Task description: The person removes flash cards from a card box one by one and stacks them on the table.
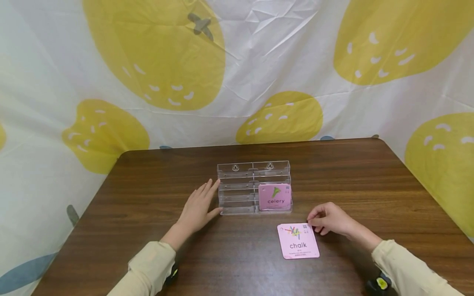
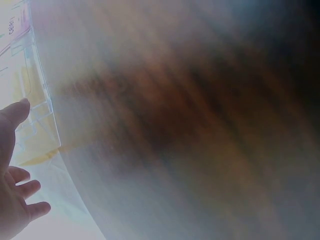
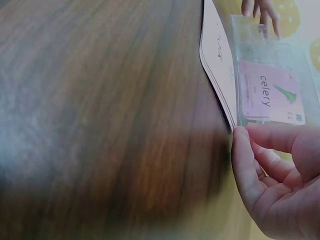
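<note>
A clear plastic card rack (image 1: 237, 199) with two columns of stepped pockets stands on the table. In its lower right pocket sits a pink celery card (image 1: 275, 197). My left hand (image 1: 198, 207) has its fingers spread and touches the rack's left side with thumb and a fingertip. By its upper right corner, my right hand (image 1: 331, 220) pinches a pink chalk card (image 1: 298, 241) between thumb and forefinger. The right wrist view shows the chalk card (image 3: 217, 60) edge-on, apparently as more than one layer, with the pinching fingertips (image 3: 241, 134) at its corner.
The brown wooden table (image 1: 148, 189) ends at a back edge against a white cloth (image 1: 244, 70) printed with yellow fruit. Dark wrist-worn devices show under both sleeves, one by the right sleeve (image 1: 403, 263).
</note>
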The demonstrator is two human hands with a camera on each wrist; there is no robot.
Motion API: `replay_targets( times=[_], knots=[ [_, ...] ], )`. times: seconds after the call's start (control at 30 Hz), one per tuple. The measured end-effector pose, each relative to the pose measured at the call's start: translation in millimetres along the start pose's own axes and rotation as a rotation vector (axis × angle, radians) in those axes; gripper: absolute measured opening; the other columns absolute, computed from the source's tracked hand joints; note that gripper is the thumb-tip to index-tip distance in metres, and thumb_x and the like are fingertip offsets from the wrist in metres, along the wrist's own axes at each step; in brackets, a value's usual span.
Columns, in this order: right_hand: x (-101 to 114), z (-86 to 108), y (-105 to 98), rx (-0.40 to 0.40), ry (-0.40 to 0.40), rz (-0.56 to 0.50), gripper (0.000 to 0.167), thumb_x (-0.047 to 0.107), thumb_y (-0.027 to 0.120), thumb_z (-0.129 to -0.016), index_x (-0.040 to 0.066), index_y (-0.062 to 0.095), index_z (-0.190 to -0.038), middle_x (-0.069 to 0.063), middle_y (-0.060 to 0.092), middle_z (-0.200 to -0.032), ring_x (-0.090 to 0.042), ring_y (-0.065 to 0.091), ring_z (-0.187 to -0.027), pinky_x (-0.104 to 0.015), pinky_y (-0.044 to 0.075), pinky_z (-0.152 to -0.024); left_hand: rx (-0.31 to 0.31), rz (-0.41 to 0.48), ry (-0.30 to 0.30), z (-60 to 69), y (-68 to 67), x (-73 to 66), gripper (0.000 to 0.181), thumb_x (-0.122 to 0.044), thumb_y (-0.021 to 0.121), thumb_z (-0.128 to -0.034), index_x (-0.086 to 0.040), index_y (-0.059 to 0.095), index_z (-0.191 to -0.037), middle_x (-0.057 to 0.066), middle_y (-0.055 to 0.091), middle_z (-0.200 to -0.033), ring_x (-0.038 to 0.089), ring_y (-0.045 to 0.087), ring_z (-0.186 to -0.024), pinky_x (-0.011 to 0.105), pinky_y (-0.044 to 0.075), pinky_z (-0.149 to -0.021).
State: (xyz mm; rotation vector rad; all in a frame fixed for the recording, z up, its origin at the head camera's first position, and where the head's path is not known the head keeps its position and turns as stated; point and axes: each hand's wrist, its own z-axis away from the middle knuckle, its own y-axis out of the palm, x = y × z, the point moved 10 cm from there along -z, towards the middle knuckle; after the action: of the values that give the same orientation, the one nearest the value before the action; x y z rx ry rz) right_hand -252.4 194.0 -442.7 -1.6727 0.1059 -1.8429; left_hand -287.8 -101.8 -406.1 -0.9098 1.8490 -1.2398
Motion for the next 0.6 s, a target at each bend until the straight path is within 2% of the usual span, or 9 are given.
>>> replay_targets(
  times=[0.33,0.43,0.6],
  knots=[
    [10,-4.7,-11,-0.021,-0.019,0.046,0.016,0.001,0.062,-0.081,-0.012,0.062,-0.089,-0.009,0.062,-0.071,-0.017,0.058,-0.061,-0.03,0.053,-0.052,-0.004,0.0,0.002,-0.5,-0.7,0.0,0.079,-0.034,0.067,-0.0811,-0.013,0.025,-0.144,0.021,0.034,-0.141,0.035,0.037,-0.126,0.053,0.032,-0.1],
    [18,-8.2,-15,-0.025,-0.037,0.068,0.017,0.002,0.061,-0.082,-0.012,0.062,-0.091,-0.012,0.063,-0.074,-0.018,0.059,-0.064,-0.03,0.053,-0.055,-0.007,-0.005,0.005,-0.6,-0.5,0.0,0.079,-0.034,0.067,-0.0811,-0.013,0.025,-0.144,0.021,0.034,-0.141,0.035,0.038,-0.125,0.053,0.032,-0.099],
    [33,-13.1,-22,-0.024,-0.068,0.046,0.022,0.002,0.06,-0.082,-0.015,0.06,-0.096,-0.018,0.064,-0.081,-0.019,0.06,-0.07,-0.031,0.054,-0.06,-0.003,-0.004,0.003,-0.2,0.5,0.0,0.079,-0.035,0.066,-0.0814,-0.012,0.025,-0.144,0.021,0.033,-0.141,0.035,0.037,-0.126,0.053,0.032,-0.099]
  ],
)
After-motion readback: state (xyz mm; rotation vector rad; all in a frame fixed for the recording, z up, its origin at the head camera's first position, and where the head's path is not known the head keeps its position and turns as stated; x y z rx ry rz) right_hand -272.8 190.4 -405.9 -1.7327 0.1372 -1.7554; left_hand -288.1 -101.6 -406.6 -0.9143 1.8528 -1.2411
